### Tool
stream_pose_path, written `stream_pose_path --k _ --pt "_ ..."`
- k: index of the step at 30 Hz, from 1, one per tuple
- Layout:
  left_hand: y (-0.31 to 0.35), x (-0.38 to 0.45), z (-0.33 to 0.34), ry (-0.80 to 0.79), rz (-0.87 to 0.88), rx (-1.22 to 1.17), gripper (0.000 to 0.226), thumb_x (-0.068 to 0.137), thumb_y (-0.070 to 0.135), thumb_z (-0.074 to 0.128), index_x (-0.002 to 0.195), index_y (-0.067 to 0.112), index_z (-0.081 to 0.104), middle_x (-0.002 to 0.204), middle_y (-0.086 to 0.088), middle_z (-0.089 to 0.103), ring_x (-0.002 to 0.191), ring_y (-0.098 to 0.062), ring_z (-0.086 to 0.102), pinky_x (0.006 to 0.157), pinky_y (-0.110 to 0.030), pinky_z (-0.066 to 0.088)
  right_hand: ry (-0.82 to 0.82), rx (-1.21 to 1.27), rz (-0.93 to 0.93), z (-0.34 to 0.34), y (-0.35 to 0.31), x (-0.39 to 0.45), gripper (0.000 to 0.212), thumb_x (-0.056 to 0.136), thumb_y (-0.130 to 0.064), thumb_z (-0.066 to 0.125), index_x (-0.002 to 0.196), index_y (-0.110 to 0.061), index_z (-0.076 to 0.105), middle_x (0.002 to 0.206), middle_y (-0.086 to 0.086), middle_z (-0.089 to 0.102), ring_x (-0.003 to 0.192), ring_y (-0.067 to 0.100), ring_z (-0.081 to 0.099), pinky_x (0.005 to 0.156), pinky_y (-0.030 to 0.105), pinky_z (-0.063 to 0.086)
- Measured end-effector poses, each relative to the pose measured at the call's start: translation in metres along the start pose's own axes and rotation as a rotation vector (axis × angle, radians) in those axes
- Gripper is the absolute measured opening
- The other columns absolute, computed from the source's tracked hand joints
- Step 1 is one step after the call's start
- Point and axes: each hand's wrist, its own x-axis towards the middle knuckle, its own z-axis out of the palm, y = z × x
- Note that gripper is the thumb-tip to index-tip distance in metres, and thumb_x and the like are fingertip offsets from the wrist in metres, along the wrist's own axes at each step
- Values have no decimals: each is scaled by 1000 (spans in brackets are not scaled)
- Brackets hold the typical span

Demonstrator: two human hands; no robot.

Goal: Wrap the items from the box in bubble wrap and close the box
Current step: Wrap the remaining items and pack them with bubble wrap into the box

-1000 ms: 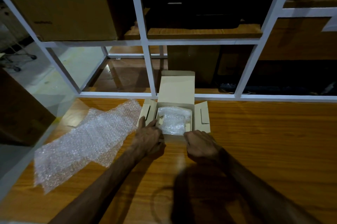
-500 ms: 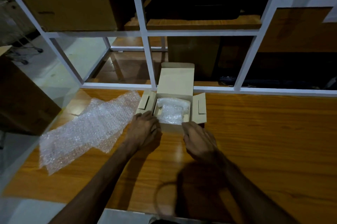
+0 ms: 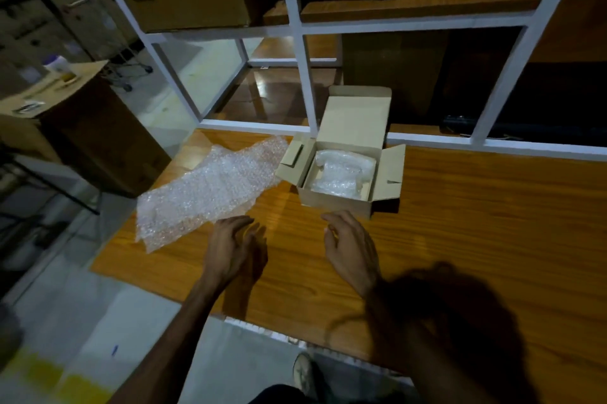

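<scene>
Bare forearms, no sleeves showing
Left hand [image 3: 230, 247] and right hand [image 3: 353, 247] are wearing nothing; a shoe [image 3: 303, 372] is showing below

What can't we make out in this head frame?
- Item in the box: bubble wrap covers it, so its type is hidden.
- Spare bubble wrap sheet: one layer or several, unclear.
- Shelf contents behind: too dark.
- Left hand and right hand: seen from the back only; palms hidden.
</scene>
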Motion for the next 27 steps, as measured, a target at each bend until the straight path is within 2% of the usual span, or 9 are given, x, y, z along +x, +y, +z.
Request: stream_pose_path --k 4,8,11,14,17,20,21,25,27 --pt "-14 -14 -22 63 -55 44 40 98 34 56 123 9 75 125 -11 74 118 -30 64 101 -46 49 -118 67 -11 28 -14 -10 30 106 -31 51 133 -29 65 130 -10 62 111 12 64 88 36 57" --pt "-37 -7 -41 108 -54 58 34 95 23 59 116 2 77 119 -15 76 110 -30 69 94 -33 46 -189 95 20 51 -29 -24 28 107 -26 56 132 -27 66 128 -9 64 107 7 66 88 29 54" --pt "-77 8 -48 102 -89 106 26 97 16 67 118 5 76 121 -13 76 111 -28 71 97 -39 55 -206 75 36 66 -41 -30 28 106 -24 56 132 -24 68 129 -8 65 107 8 66 87 26 52" --pt "-125 25 -55 114 -71 104 23 96 26 73 117 15 75 120 -5 75 110 -21 69 96 -45 59 -191 53 95 79 -56 -26 31 106 -24 57 136 -23 66 133 -7 64 110 9 65 87 23 47" --pt "-148 37 -65 118 -43 107 11 99 24 69 99 16 77 105 -6 77 97 -24 70 88 -45 59 -160 65 136 94 -73 -21 34 105 -24 59 139 -24 65 135 -7 64 113 7 65 90 22 48" --pt "-174 54 -65 90 12 146 33 103 36 53 72 29 60 79 3 67 78 -23 63 73 -47 58 -160 59 157 109 -87 -17 36 103 -25 61 139 -26 64 135 -8 64 113 7 64 95 29 53" --pt "-190 63 -59 74 22 147 32 101 38 51 71 29 57 78 3 65 77 -25 62 70 -47 58 -157 51 162 112 -90 -17 36 103 -25 62 139 -27 64 135 -9 64 114 7 64 97 31 54" --pt "-193 73 -63 33 -15 209 11 94 26 66 95 22 75 105 -8 74 95 -34 67 76 -49 60 -124 30 207 119 -100 -16 38 101 -25 62 139 -30 64 135 -10 63 114 7 64 99 36 56" --pt "-192 74 -69 27 19 213 12 94 25 66 90 20 76 101 -9 74 92 -34 67 73 -47 58 -117 19 225 120 -104 -16 39 102 -23 62 141 -27 62 137 -8 63 116 8 63 100 35 55"
